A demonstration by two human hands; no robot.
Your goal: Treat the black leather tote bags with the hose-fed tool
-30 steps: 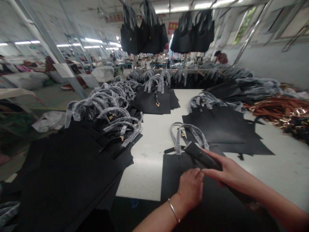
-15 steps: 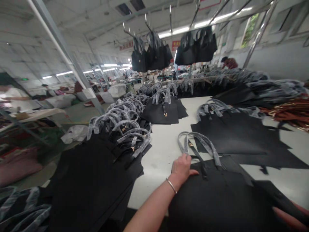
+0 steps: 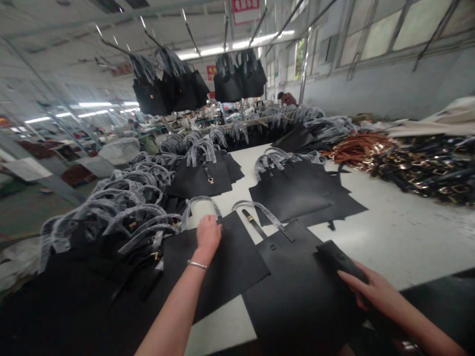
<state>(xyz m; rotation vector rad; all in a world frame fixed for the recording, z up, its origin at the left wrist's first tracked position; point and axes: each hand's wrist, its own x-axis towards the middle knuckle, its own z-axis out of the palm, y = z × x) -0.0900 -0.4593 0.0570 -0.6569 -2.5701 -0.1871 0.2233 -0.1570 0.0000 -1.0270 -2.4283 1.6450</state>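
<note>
My left hand (image 3: 208, 236) rests closed on the top edge of a flat black tote bag (image 3: 218, 267), right by its wrapped grey handle (image 3: 200, 207), at the side of the pile on the left. My right hand (image 3: 371, 289) grips a small black pouch (image 3: 339, 262) lying on the right side of a second black tote bag (image 3: 297, 287). That bag lies flat on the white table (image 3: 389, 237) in front of me, with its wrapped handle (image 3: 260, 217) and a strap with a gold buckle pointing away.
A large pile of black totes with wrapped handles (image 3: 122, 207) fills the left. More totes (image 3: 297, 188) lie mid-table and hang overhead (image 3: 237, 79). Brown straps (image 3: 356, 146) and dark buckled straps (image 3: 426, 168) heap at the right. A person (image 3: 287, 99) stands far back.
My left hand has slid one black tote off to the left toward the pile. My right hand has come back into view holding the black pouch on the bag beneath. The view swung rightward.
</note>
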